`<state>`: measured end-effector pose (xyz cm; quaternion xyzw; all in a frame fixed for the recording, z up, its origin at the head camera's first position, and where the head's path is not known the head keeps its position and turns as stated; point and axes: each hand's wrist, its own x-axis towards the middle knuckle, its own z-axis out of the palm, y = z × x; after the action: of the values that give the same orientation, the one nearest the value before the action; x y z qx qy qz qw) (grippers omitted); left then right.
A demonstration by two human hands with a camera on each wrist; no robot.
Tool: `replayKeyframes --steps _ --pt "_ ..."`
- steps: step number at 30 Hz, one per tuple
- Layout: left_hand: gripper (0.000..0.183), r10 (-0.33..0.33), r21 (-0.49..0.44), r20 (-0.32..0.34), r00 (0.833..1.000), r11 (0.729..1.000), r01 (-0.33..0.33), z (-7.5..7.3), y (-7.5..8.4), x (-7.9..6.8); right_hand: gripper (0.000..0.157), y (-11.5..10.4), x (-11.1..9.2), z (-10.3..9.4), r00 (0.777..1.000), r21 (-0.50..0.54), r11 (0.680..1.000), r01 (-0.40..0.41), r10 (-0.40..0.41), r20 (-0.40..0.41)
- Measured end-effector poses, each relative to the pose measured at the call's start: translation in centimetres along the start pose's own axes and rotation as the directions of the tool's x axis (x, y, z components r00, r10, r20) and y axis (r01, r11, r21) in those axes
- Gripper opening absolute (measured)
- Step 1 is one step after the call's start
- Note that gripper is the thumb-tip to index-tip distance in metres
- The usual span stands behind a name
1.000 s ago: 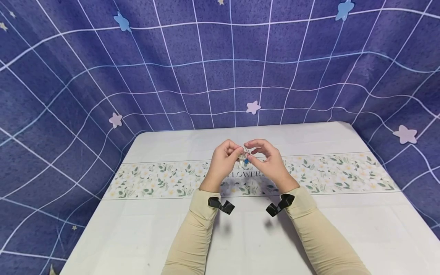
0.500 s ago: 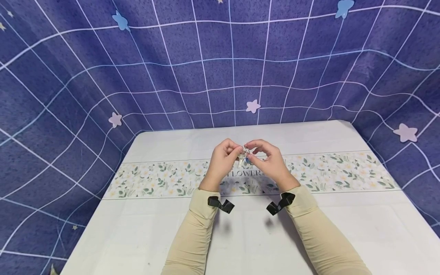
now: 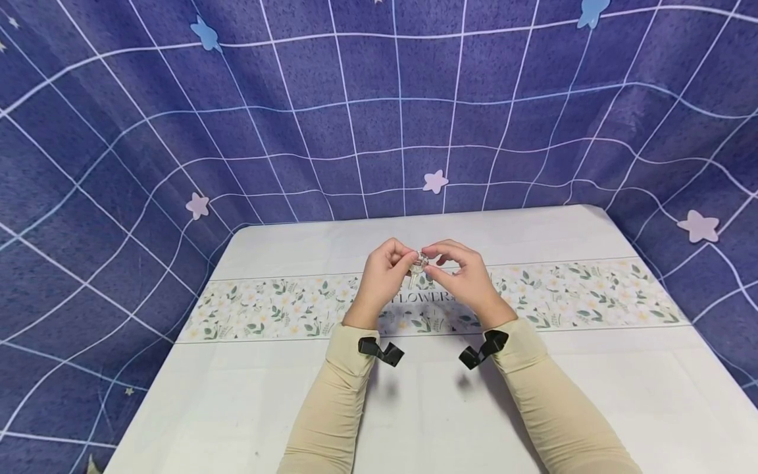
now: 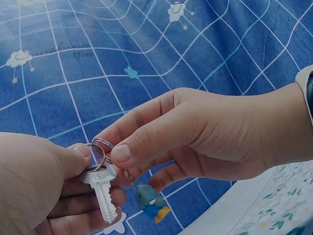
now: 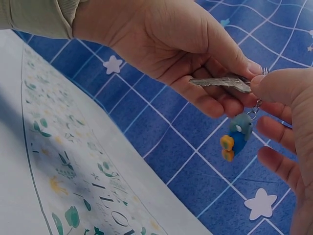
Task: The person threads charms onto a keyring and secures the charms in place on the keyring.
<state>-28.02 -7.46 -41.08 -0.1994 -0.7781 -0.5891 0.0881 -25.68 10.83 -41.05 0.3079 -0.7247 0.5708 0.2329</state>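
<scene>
Both hands meet over the table and work a metal key ring between them. My left hand pinches one side of the ring between thumb and fingers. A silver key hangs from the ring in front of the left fingers, toothed blade downward in the left wrist view. From the other side, my right hand pinches the ring with thumb and index finger, its other fingers loosely bent. A small blue and grey-green figure charm with yellow feet dangles from a short chain below the fingertips.
The white table has a floral printed band with lettering under the hands. Behind and beside it hangs a blue curtain with a grid and stars. Black wrist mounts sit on both beige sleeves.
Both hands stay nearly in place, with small finger movements at the ring. The blue charm, visible between the hands earlier in the head view, is now hardly seen there. That view has tilted slightly.
</scene>
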Motion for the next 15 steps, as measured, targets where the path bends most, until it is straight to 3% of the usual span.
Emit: replayKeyframes --steps 15 --pt "0.013 0.003 0.028 0.016 1.0 1.0 -0.004 0.08 0.03 -0.02 0.023 0.27 -0.19 -0.13 0.992 -0.009 0.992 -0.126 0.126 0.008"
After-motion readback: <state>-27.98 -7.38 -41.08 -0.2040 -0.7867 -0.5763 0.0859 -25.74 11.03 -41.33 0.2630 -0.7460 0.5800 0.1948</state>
